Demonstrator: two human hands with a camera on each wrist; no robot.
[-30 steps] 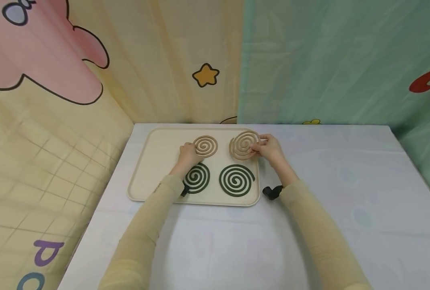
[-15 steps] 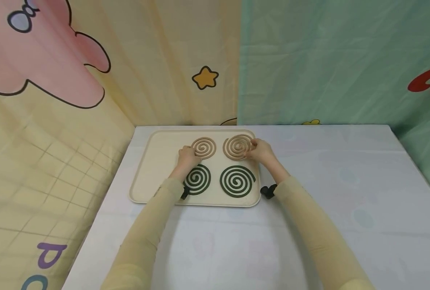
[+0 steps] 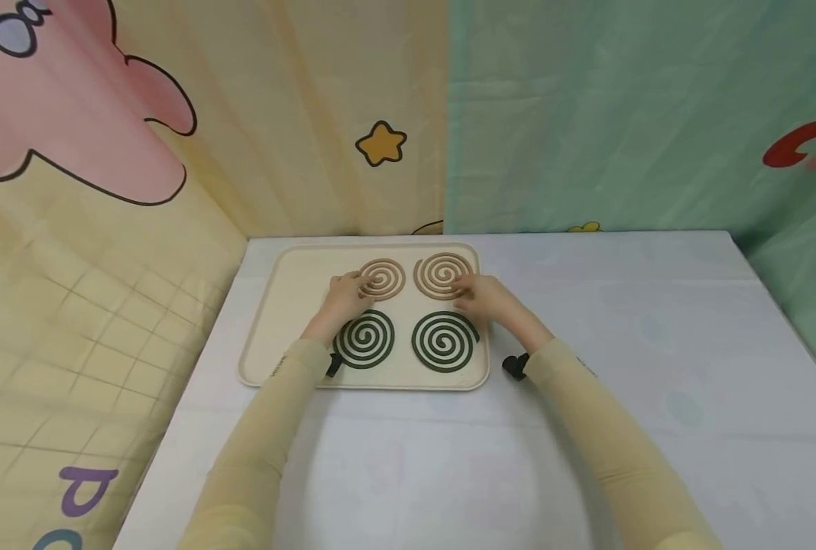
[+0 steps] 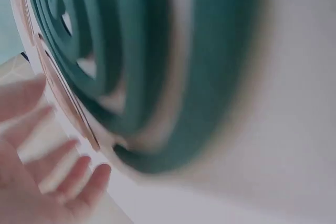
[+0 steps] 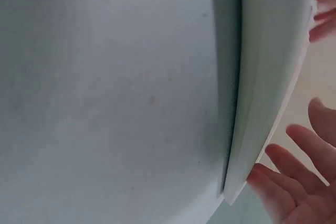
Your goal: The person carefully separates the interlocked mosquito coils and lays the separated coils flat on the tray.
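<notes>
Four spiral mosquito coils lie in two rows on a cream tray (image 3: 284, 321). At the back are a left brown coil (image 3: 383, 279) and a right brown coil (image 3: 441, 275); in front are a left green coil (image 3: 364, 338) and a right green coil (image 3: 445, 341). My left hand (image 3: 344, 298) hovers at the left brown coil's edge, its fingers (image 4: 94, 184) spread and apart in the left wrist view. At the right brown coil's right side, my right hand (image 3: 485, 298) has loose, parted fingers (image 5: 294, 161) beside the tray's edge. Neither hand holds anything.
The tray stands on a white-covered table (image 3: 621, 328), near its back edge. Behind hang a yellow curtain (image 3: 298, 153) and a green curtain (image 3: 587, 137). Small black devices show at the left cuff (image 3: 335, 365) and right cuff (image 3: 515, 367).
My right hand has laid the right brown coil down on the tray's back right and let go of it. Both hands' fingers have loosened; the left hand has eased slightly off its coil.
</notes>
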